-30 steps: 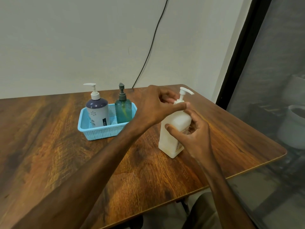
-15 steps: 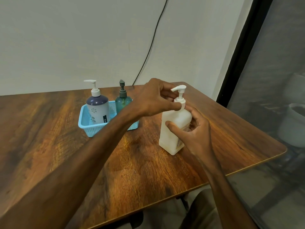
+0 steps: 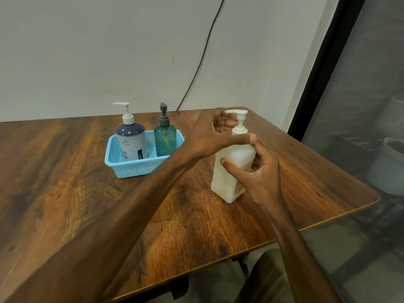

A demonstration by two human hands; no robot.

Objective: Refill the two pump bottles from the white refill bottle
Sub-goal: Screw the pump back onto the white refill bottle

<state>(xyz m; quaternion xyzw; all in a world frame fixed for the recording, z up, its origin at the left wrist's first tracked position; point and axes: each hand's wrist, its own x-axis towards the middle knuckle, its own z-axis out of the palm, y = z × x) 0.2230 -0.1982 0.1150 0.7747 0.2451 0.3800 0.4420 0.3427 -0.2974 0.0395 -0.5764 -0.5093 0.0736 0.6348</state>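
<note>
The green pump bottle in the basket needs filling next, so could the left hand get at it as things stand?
Probably yes, once freed. The left hand is gripping the white refill bottle at its pump collar. The green pump bottle stands upright in the blue basket, just beside that forearm, with nothing between.

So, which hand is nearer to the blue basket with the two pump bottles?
The left hand. It grips the neck of the white refill bottle, on the side facing the blue basket. The right hand holds the bottle's far side.
</note>
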